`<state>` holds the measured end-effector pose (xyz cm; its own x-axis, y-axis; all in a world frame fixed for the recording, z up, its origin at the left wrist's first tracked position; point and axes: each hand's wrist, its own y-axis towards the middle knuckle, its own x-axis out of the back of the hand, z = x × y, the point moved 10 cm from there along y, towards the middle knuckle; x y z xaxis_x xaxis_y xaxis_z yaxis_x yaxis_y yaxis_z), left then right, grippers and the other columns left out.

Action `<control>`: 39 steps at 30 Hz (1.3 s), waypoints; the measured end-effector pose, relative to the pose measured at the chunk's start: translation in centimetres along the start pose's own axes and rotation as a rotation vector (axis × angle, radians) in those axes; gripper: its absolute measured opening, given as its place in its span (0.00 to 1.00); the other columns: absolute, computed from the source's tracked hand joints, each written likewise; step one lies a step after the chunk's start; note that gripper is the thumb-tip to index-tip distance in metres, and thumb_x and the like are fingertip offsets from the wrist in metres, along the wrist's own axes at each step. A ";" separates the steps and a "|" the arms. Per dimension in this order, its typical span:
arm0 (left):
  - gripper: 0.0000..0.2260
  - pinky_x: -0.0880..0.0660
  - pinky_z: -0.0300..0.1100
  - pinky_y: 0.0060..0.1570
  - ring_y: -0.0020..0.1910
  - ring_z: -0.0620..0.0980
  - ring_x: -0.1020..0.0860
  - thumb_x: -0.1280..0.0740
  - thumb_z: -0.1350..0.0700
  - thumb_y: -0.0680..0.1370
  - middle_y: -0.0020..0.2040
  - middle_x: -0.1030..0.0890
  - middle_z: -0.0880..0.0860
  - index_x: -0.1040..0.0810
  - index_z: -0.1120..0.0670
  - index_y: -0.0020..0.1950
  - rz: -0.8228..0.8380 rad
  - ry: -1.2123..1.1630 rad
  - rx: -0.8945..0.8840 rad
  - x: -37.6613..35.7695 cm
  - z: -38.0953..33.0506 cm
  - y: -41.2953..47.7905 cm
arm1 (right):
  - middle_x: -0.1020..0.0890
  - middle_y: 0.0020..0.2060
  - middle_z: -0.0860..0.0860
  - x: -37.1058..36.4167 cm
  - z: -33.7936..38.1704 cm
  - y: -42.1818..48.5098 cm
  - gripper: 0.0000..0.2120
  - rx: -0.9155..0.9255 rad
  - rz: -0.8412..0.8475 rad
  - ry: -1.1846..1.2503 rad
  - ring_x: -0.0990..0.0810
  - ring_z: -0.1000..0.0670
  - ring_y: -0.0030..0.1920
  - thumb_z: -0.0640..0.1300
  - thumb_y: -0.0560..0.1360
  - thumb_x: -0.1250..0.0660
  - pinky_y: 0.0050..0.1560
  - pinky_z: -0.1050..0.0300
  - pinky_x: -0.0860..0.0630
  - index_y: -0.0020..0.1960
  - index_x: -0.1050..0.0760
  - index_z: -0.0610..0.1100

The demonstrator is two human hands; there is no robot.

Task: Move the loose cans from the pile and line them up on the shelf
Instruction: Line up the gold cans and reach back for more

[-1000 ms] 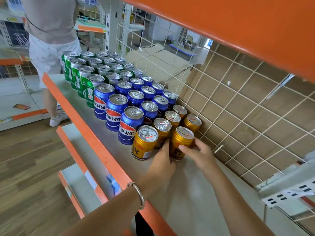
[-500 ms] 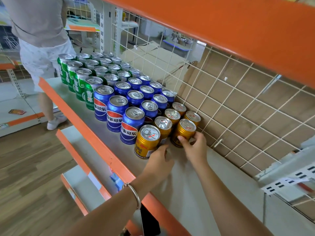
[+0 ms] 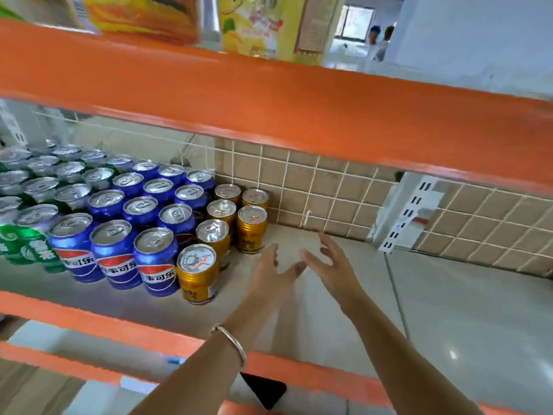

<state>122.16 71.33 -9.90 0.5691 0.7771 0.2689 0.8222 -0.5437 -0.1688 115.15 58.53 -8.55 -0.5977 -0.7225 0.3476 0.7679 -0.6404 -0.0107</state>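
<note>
Both hands were empty. The left hand (image 3: 270, 271) hovered over the shelf board (image 3: 449, 295) just right of the gold cans (image 3: 196, 274), fingers loosely spread and holding nothing; the right hand (image 3: 326, 259) was beside it, fingers wide and nearly straight, also holding nothing; both were motion-blurred, so I could not tell whether the fingertips touched the board. A metal bracelet (image 3: 230, 339) sat on the left wrist.

The cans stood upright in rows running front to back, sorted by colour: green cans (image 3: 27, 247) far left; blue cans (image 3: 116, 253) in the middle; gold cans at the right end. They were presumably grouped so each brand showed one face at the orange front rim (image 3: 89, 322). The gold group had one row of four tight against the blue, and a second row of two set at the back by the wire grid (image 3: 314, 190). I judged that filling ran back to front, leaving room ahead of the nearest gold can (image 3: 251, 229) for more. The loose pile was out of view; the task was judged part done.

Surface: pale and smooth, so cans likely slide easily; an upper shelf edge (image 3: 269, 100), orange, hung overhead and carried bright cartons (image 3: 143, 16), which were blurred. Behind were brown card under the grid and a white slotted upright (image 3: 404, 211). The room looked store-like, with a bright window far off.
</note>
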 end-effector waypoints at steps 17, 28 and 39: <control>0.44 0.36 0.44 0.66 0.73 0.51 0.37 0.25 0.46 0.67 0.76 0.40 0.53 0.46 0.50 0.76 0.385 0.035 -0.223 -23.7 -8.9 -11.0 | 0.31 0.69 0.52 27.2 -6.8 -16.0 0.33 -0.071 -0.394 0.001 0.29 0.52 0.66 0.51 0.71 0.28 0.63 0.54 0.29 0.72 0.36 0.49; 0.45 0.36 0.47 0.70 0.73 0.52 0.38 0.24 0.46 0.67 0.76 0.42 0.52 0.47 0.51 0.76 0.543 0.028 -0.270 -42.5 -14.4 -20.4 | 0.41 0.75 0.51 46.0 -10.8 -26.6 0.42 -0.068 -0.597 -0.011 0.35 0.57 0.66 0.51 0.70 0.27 0.66 0.51 0.31 0.76 0.47 0.53; 0.40 0.34 0.40 0.57 0.67 0.46 0.35 0.24 0.49 0.68 0.67 0.34 0.45 0.43 0.51 0.74 0.576 -0.063 -0.291 -51.7 -18.1 -16.9 | 0.45 0.76 0.52 54.3 -14.4 -22.1 0.45 -0.074 -0.667 0.076 0.35 0.50 0.70 0.51 0.70 0.27 0.62 0.56 0.32 0.77 0.52 0.53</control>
<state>78.52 34.62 -3.82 0.9249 0.3477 0.1540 0.3524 -0.9358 -0.0035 62.42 29.74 -2.91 -0.9550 -0.1812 0.2349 0.2130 -0.9700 0.1176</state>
